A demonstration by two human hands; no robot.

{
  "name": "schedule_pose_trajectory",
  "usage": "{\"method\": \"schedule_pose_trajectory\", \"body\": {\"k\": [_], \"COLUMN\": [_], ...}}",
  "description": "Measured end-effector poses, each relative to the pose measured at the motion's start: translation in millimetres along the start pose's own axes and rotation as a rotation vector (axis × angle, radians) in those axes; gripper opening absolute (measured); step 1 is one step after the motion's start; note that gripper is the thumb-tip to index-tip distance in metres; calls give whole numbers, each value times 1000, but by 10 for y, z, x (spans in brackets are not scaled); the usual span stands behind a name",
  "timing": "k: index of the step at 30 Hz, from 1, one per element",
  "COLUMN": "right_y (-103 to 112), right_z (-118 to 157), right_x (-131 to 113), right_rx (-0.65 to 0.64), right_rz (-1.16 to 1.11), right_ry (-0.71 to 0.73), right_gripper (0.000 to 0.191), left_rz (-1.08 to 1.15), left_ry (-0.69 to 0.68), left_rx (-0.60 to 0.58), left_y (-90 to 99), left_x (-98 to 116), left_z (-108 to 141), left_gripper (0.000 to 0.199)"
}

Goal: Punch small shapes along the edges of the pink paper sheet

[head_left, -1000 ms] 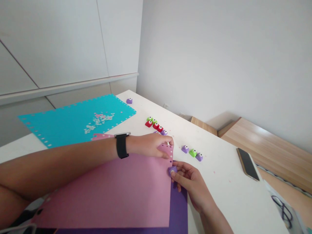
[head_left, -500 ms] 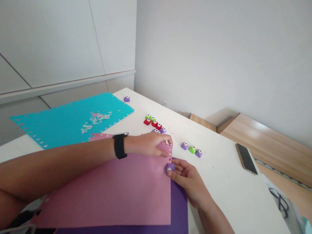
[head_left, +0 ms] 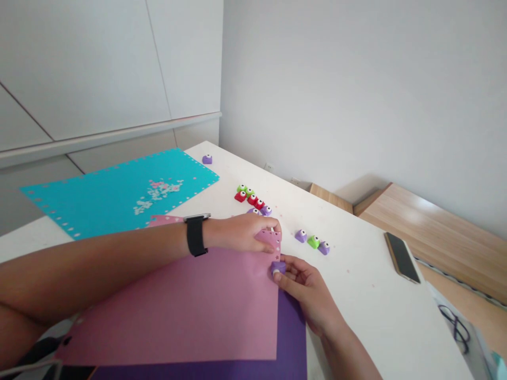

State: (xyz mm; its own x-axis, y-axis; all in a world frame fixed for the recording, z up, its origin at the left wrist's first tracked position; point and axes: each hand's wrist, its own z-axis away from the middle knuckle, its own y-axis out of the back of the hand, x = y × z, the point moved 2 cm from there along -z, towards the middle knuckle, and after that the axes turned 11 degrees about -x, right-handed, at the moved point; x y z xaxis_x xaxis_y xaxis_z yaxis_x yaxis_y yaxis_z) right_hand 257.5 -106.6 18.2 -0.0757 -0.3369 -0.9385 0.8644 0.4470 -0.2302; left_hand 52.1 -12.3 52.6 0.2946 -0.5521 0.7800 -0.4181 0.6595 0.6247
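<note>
A sheet of pink paper with small shapes punched along its edges lies over a purple sheet. My left hand, with a dark-banded watch on the wrist, grips the pink paper near its far right corner, fingers curled over the edge. At the paper's right edge, just below the punched holes, my right hand holds a purple craft punch, its thumb on the white button. The punch's mouth is hidden, but it sits against the paper edge.
A blue sheet with punched edges bears a heap of paper bits. Red punches, green punches and purple ones stand beyond my hands. A phone lies on the white table's right side.
The purple punch and my right hand have shifted slightly up along the paper's edge. My left hand stays at the corner, and the whole view has moved a little.
</note>
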Motion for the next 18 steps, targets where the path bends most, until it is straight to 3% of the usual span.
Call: {"method": "schedule_pose_trajectory", "body": {"k": [18], "right_y": [43], "right_z": [-10], "right_x": [12], "right_rx": [49], "right_rz": [-3], "right_ry": [-22], "right_gripper": [43], "left_rz": [-24], "left_ry": [16], "left_rx": [-18], "left_y": [5], "left_x": [30], "left_z": [6], "left_gripper": [27]}}
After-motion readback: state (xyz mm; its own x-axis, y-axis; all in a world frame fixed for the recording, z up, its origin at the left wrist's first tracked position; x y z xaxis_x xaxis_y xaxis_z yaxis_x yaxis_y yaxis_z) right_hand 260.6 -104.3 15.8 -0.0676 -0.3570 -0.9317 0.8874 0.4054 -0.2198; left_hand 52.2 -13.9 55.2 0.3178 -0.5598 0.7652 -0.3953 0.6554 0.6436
